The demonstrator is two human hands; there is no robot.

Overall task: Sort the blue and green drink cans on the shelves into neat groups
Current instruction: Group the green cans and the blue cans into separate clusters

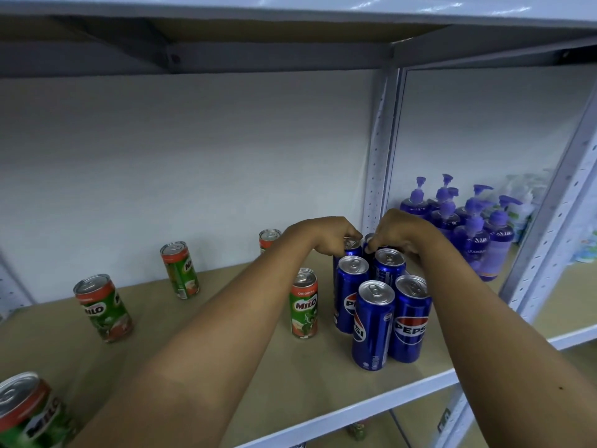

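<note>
Several tall blue Pepsi cans (374,321) stand packed in two rows at the right end of the brown shelf (252,376). My left hand (329,236) grips the top of the back-left blue can (352,250). My right hand (399,232) pinches the top of the back-right blue can (368,239), which it mostly hides. Green Milo cans stand scattered: one (303,303) just left of the blue group, one (269,239) at the back behind my left arm, others (180,270) (103,307) further left and one (29,412) at the near left corner.
A perforated upright post (376,163) stands right behind the blue cans. Several purple pump bottles (475,227) fill the neighbouring bay on the right. The upper shelf (290,43) hangs low overhead. Another can (357,430) shows on the shelf below.
</note>
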